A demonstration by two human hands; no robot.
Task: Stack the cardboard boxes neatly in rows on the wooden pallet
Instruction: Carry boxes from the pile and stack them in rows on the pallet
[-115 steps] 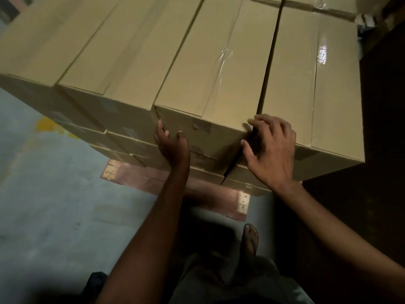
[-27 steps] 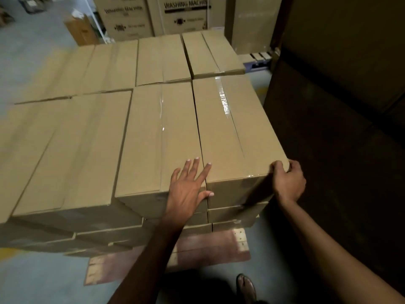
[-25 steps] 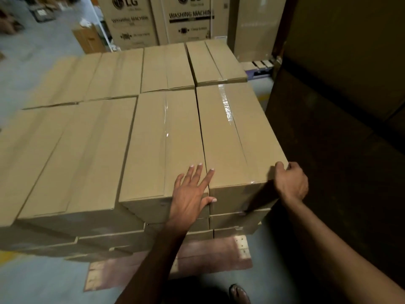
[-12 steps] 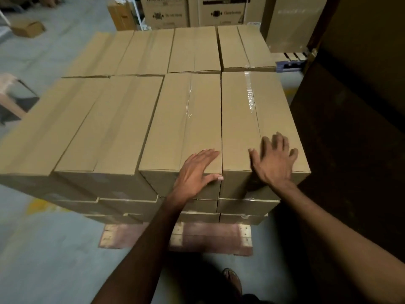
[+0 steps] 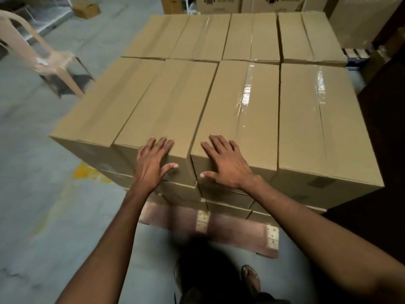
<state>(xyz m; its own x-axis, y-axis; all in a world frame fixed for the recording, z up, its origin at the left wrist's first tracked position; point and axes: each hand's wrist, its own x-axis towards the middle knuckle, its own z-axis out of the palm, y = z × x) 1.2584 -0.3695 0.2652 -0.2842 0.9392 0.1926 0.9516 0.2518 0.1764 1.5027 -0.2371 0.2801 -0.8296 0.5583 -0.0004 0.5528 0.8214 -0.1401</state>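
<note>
cardboard boxes sit stacked in layers on the wooden pallet, top layer in two rows of four, sides touching. pallet edge shows below the near row, resting on the concrete floor. left hand lies flat on the near end of the second box from the left: fingers straight and together on the top face, thumb spread down onto the front face, nothing gripped. right hand lies flat on the near end of the third box: fingers straight and slightly fanned on top, thumb on the front face, nothing gripped. hands are apart, one each side of the seam between the two boxes. plastic chair stands on the floor, left of the stack.
</note>
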